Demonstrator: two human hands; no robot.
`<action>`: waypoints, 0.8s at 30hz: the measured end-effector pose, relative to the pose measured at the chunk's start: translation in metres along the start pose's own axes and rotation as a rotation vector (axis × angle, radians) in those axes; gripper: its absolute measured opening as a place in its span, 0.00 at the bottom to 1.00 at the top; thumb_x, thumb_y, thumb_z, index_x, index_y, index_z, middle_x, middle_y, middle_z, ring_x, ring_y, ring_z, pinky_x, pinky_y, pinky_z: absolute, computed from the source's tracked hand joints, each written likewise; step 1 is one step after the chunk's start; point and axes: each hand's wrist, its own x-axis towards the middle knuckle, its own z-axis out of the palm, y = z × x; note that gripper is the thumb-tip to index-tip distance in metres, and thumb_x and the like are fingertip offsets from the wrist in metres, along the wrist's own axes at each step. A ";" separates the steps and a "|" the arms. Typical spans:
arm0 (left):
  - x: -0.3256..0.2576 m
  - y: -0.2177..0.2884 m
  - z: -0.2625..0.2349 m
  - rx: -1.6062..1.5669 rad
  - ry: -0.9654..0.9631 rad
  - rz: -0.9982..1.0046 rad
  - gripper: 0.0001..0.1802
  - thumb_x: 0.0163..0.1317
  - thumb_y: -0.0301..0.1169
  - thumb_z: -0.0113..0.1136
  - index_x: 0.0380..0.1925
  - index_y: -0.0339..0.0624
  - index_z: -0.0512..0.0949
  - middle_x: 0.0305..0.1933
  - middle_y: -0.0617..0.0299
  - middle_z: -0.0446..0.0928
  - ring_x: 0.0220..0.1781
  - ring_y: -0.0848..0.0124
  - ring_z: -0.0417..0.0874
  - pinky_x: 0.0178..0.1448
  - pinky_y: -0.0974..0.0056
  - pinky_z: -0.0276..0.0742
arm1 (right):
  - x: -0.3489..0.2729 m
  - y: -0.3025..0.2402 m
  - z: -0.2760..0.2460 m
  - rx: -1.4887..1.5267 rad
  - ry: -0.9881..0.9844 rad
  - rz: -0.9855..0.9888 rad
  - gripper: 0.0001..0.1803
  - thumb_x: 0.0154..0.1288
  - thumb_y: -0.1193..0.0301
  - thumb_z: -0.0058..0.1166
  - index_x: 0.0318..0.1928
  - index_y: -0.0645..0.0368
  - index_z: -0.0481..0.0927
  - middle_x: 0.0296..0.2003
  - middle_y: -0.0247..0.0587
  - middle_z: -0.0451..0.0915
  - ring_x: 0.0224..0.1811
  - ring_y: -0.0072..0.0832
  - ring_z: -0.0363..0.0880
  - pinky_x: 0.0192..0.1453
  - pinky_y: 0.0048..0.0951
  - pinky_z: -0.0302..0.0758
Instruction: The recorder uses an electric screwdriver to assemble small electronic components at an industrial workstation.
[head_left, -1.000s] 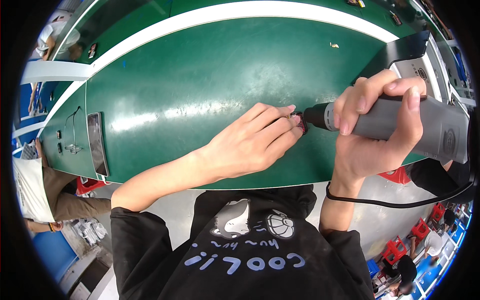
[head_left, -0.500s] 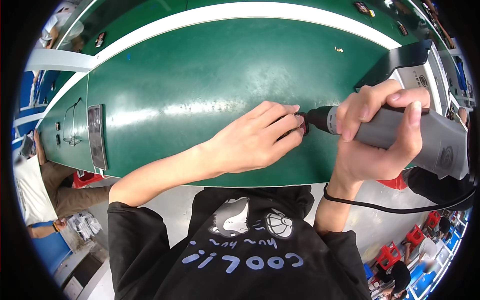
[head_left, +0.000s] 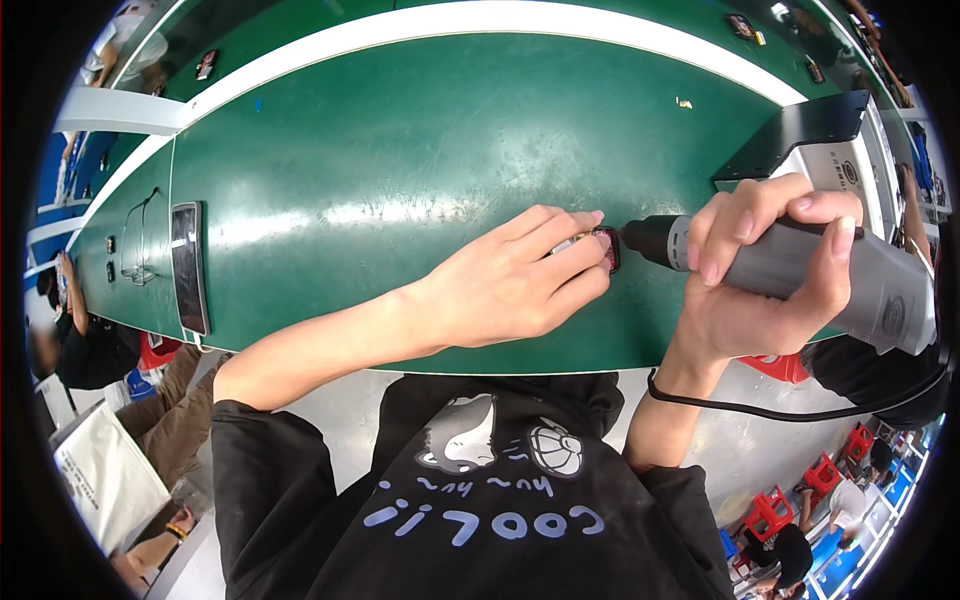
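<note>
My left hand (head_left: 515, 275) lies over a small black-rimmed device (head_left: 613, 250) on the green table, its fingers closed around the device. A silvery and reddish inner part shows between the fingers; the rest is hidden. My right hand (head_left: 770, 255) grips a grey corded electric screwdriver (head_left: 885, 290), held nearly level with its black nose (head_left: 648, 240) pointing left at the device. A small gap separates that nose from the device. The bit itself cannot be made out.
A white and black box (head_left: 825, 155) stands at the right. The cable (head_left: 790, 412) loops below my right wrist. At the left lie a phone (head_left: 188, 268) and glasses (head_left: 140, 240). A yellowish scrap (head_left: 684, 103) lies farther back. Other people sit around the room.
The screwdriver has drawn back to the right, away from the device, and more of the device shows. My left hand has hardly moved. A person at the left has shifted.
</note>
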 end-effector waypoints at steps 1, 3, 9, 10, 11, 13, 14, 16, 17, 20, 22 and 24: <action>0.001 0.000 0.000 -0.001 0.000 -0.001 0.14 0.50 0.27 0.64 0.39 0.37 0.78 0.48 0.57 0.77 0.57 0.59 0.79 0.50 0.59 0.78 | -0.001 0.000 0.000 0.000 0.000 0.001 0.17 0.76 0.60 0.29 0.42 0.60 0.68 0.25 0.45 0.69 0.09 0.25 0.58 0.12 0.27 0.62; 0.003 0.000 0.000 -0.016 0.006 -0.007 0.14 0.50 0.27 0.64 0.38 0.36 0.78 0.48 0.57 0.77 0.57 0.59 0.79 0.51 0.59 0.78 | -0.003 0.000 0.000 0.010 0.015 -0.022 0.17 0.76 0.59 0.30 0.42 0.59 0.68 0.25 0.45 0.69 0.09 0.24 0.57 0.12 0.27 0.62; 0.005 -0.005 -0.005 0.019 0.007 -0.001 0.12 0.54 0.26 0.61 0.40 0.36 0.79 0.50 0.57 0.77 0.58 0.58 0.78 0.54 0.58 0.77 | -0.004 -0.006 -0.005 0.043 0.019 -0.106 0.13 0.76 0.62 0.30 0.43 0.59 0.62 0.25 0.49 0.69 0.10 0.27 0.61 0.13 0.29 0.66; 0.006 -0.010 -0.007 0.032 0.003 0.001 0.12 0.54 0.26 0.61 0.40 0.36 0.79 0.50 0.57 0.77 0.58 0.58 0.78 0.54 0.58 0.77 | -0.006 -0.012 -0.005 0.014 0.039 -0.128 0.14 0.76 0.62 0.29 0.44 0.59 0.62 0.25 0.48 0.68 0.10 0.27 0.62 0.14 0.29 0.66; 0.009 -0.020 -0.008 0.053 0.032 0.010 0.13 0.56 0.26 0.59 0.42 0.36 0.79 0.50 0.56 0.77 0.59 0.58 0.78 0.56 0.57 0.77 | -0.006 -0.017 -0.004 -0.026 0.053 -0.141 0.14 0.76 0.61 0.30 0.44 0.60 0.63 0.25 0.47 0.68 0.10 0.26 0.61 0.13 0.28 0.65; 0.020 -0.050 -0.011 0.116 0.088 0.012 0.15 0.58 0.26 0.56 0.46 0.39 0.78 0.52 0.55 0.77 0.59 0.56 0.78 0.59 0.57 0.75 | -0.009 -0.027 -0.013 -0.074 0.058 -0.138 0.15 0.75 0.60 0.32 0.43 0.60 0.63 0.24 0.46 0.67 0.10 0.26 0.61 0.13 0.27 0.65; 0.028 -0.073 -0.014 0.166 0.116 -0.005 0.17 0.59 0.25 0.56 0.50 0.41 0.77 0.53 0.54 0.77 0.58 0.55 0.77 0.60 0.57 0.74 | -0.012 -0.030 -0.013 -0.074 0.097 -0.138 0.14 0.74 0.60 0.35 0.42 0.60 0.63 0.24 0.46 0.68 0.10 0.25 0.60 0.12 0.25 0.64; 0.043 -0.117 -0.032 0.296 0.206 -0.050 0.21 0.57 0.22 0.58 0.53 0.43 0.75 0.54 0.52 0.76 0.56 0.52 0.78 0.61 0.57 0.74 | -0.019 -0.031 -0.018 -0.024 0.115 -0.116 0.14 0.74 0.60 0.35 0.42 0.60 0.63 0.24 0.45 0.68 0.10 0.25 0.60 0.12 0.25 0.63; 0.048 -0.135 -0.035 0.403 0.248 -0.198 0.19 0.61 0.21 0.56 0.53 0.41 0.74 0.56 0.52 0.75 0.58 0.53 0.77 0.63 0.58 0.74 | -0.024 -0.028 -0.021 0.018 0.143 -0.082 0.14 0.74 0.60 0.36 0.41 0.60 0.63 0.24 0.45 0.68 0.09 0.25 0.59 0.11 0.25 0.63; 0.083 -0.099 -0.100 0.131 0.517 -0.330 0.31 0.52 0.20 0.68 0.57 0.38 0.69 0.53 0.52 0.69 0.49 0.62 0.78 0.57 0.59 0.73 | -0.041 -0.027 -0.036 0.245 0.270 0.039 0.13 0.75 0.61 0.38 0.38 0.59 0.64 0.23 0.41 0.67 0.08 0.24 0.58 0.10 0.25 0.61; 0.072 -0.084 -0.122 0.014 0.868 -0.190 0.15 0.67 0.23 0.54 0.53 0.34 0.73 0.54 0.50 0.76 0.56 0.56 0.79 0.61 0.58 0.76 | -0.053 -0.021 -0.041 0.381 0.412 0.121 0.15 0.75 0.60 0.38 0.37 0.59 0.63 0.22 0.39 0.65 0.08 0.23 0.56 0.09 0.24 0.60; 0.074 -0.024 -0.148 0.014 0.929 -0.024 0.14 0.70 0.28 0.50 0.52 0.38 0.74 0.50 0.54 0.78 0.50 0.61 0.81 0.53 0.62 0.78 | -0.062 -0.011 -0.046 0.400 0.521 0.154 0.14 0.75 0.60 0.39 0.37 0.58 0.64 0.22 0.38 0.64 0.09 0.22 0.56 0.10 0.25 0.61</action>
